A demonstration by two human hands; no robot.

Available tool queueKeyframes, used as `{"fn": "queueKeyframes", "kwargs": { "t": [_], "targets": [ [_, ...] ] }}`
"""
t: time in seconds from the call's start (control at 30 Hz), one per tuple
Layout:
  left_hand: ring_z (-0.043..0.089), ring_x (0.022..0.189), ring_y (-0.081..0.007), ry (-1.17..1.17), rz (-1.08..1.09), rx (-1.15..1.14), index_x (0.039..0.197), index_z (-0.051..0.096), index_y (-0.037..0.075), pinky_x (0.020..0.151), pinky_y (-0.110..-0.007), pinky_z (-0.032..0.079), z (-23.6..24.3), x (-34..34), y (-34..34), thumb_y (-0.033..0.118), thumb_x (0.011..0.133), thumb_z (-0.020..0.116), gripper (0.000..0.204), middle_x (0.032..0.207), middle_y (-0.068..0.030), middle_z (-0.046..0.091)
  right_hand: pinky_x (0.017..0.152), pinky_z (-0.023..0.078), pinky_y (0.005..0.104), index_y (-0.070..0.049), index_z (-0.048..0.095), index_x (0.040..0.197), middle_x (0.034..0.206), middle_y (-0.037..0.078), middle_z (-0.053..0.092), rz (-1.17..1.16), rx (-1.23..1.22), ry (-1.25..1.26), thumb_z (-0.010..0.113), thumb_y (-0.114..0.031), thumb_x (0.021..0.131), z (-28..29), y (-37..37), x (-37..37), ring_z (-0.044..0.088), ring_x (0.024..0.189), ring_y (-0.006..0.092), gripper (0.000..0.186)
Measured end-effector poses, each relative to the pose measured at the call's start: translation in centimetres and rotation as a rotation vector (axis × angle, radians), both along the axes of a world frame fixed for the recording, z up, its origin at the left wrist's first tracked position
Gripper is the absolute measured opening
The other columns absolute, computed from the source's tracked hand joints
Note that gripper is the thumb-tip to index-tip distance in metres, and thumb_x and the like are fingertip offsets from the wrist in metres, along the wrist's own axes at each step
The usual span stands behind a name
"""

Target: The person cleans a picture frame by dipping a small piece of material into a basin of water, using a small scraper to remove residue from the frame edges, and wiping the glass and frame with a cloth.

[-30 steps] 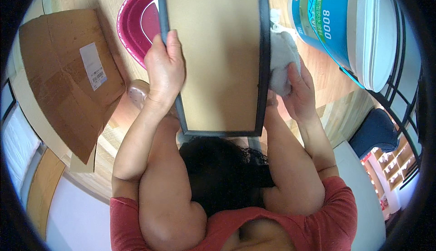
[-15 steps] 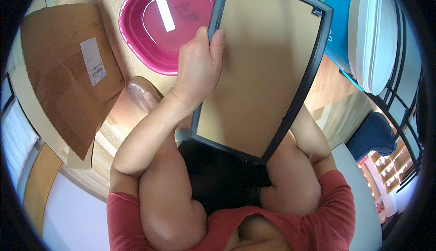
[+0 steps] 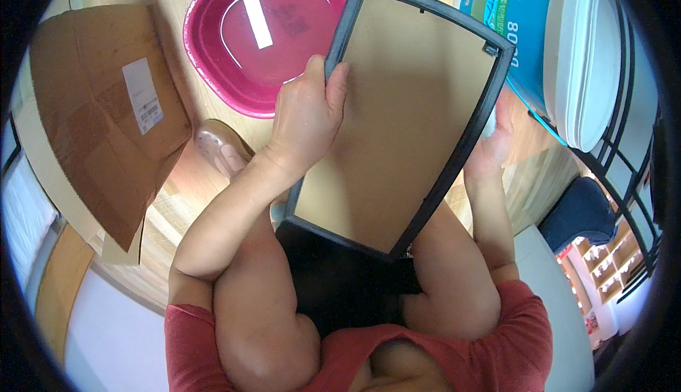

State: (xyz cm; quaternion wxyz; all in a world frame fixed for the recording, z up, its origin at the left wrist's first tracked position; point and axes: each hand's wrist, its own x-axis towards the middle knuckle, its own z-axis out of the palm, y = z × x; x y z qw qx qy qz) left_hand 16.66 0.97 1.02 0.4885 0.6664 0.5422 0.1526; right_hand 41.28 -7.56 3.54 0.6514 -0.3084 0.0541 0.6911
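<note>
Two hands work at a black-framed panel (image 3: pixel 404 108) in the head view, where it tilts above the lap between a pink basin (image 3: pixel 195 55) and a blue bucket (image 3: pixel 533 34): the left hand (image 3: pixel 308 119) grasps its left edge, while the right hand (image 3: pixel 489 149) sits partly behind it beside a scrap of white material (image 3: pixel 489 125), its fingers too hidden to tell their state. A firm pinch on the rim, with light, even pressure from behind, should keep the panel from twisting. Bold numerals and smaller characters mark the bucket, and a white label (image 3: pixel 143 96) on the cardboard box (image 3: pixel 89 115) bears a barcode and print too small to read.

Wood-grain floor (image 3: pixel 174 211), pink basin (image 3: pixel 201 55) on it, cardboard box (image 3: pixel 96 119), blue bucket (image 3: pixel 533 55)
</note>
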Motion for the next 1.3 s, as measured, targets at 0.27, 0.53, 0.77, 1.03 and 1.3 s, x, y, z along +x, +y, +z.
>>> {"fn": "queueKeyframes", "kwargs": {
  "t": [0.27, 0.53, 0.77, 1.03, 1.3],
  "targets": [
    [0.056, 0.054, -0.0409, -0.126, -0.017, -0.013, 0.089, 0.051, -0.001, 0.048, -0.042, 0.040, 0.8, 1.7, -0.5, 0.019, 0.100, 0.049, 0.023, 0.061, -0.0231, 0.054, 0.097, 0.045, 0.0395, -0.004, 0.055, 0.125, 0.120, 0.012, 0.062, -0.012, -0.141, -0.109, 0.038, -0.032, 0.100, -1.6, -2.3, 1.4, 0.059, 0.111, 0.0270, 0.042],
    [0.056, 0.052, -0.0435, -0.075, 0.032, 0.165, 0.079, 0.047, -0.001, 0.047, -0.048, 0.042, 0.8, 1.6, 1.2, 0.021, 0.098, 0.051, 0.029, 0.056, -0.0238, 0.054, 0.096, 0.046, 0.0396, -0.003, 0.055, 0.125, 0.119, 0.012, 0.062, 0.249, -0.265, -0.045, 0.039, -0.033, 0.099, -4.4, -3.8, -2.7, 0.059, 0.110, 0.0269, 0.043],
    [0.055, 0.047, -0.0416, 0.107, 0.109, 0.271, 0.073, 0.049, 0.001, 0.045, -0.048, 0.042, -0.1, 1.2, 2.6, 0.027, 0.098, 0.051, 0.036, 0.051, -0.0200, 0.053, 0.096, 0.046, 0.0397, -0.003, 0.056, 0.124, 0.118, 0.013, 0.063, 0.446, -0.328, 0.010, 0.039, -0.034, 0.098, -5.2, -5.4, -5.6, 0.059, 0.109, 0.0268, 0.043],
    [0.056, 0.047, -0.0401, 0.059, 0.164, 0.256, 0.070, 0.049, 0.000, 0.046, -0.046, 0.044, -0.2, 1.0, 3.8, 0.028, 0.098, 0.051, 0.039, 0.050, -0.0194, 0.053, 0.096, 0.047, 0.0398, -0.002, 0.056, 0.124, 0.118, 0.013, 0.063, 0.546, -0.369, 0.044, 0.040, -0.034, 0.098, -5.5, -6.2, -6.1, 0.060, 0.109, 0.0267, 0.044],
    [0.058, 0.051, -0.0419, 0.071, 0.168, 0.231, 0.070, 0.051, -0.003, 0.049, -0.046, 0.046, -0.9, 0.1, 4.2, 0.029, 0.097, 0.052, 0.041, 0.054, -0.0223, 0.054, 0.095, 0.048, 0.0399, -0.002, 0.056, 0.123, 0.117, 0.014, 0.063, 0.447, -0.426, 0.186, 0.041, -0.035, 0.097, -5.4, -7.5, -2.7, 0.060, 0.108, 0.0266, 0.045]
  ]
}}
